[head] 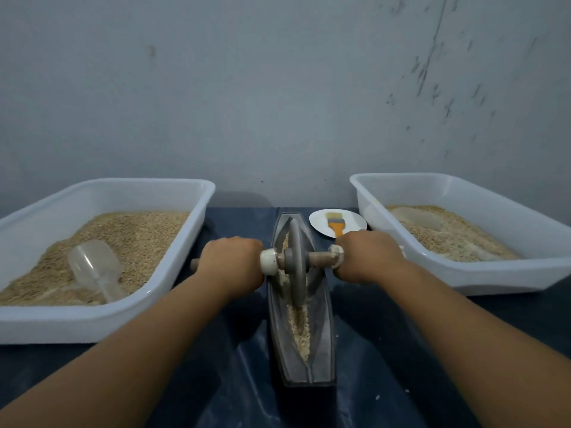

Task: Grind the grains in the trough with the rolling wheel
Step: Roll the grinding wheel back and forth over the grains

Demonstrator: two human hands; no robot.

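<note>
The wheel point(296, 261) stands upright in the trough point(324, 344), toward its far end, with grains point(301, 332) lying along the groove. The left hand point(233, 262) and the right hand point(366, 257) each grip the wooden handle point(319, 259) on either side of the wheel.

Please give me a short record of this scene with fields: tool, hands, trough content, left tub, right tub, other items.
tool: rolling wheel standing upright in the trough
hands: left hand and right hand each grip one end of the axle
trough content: crushed grains along the groove
left tub: grain with a clear scoop lying in it
right tub: paler grain, no scoop visible
other items: brush with orange handle on a white plate
</note>
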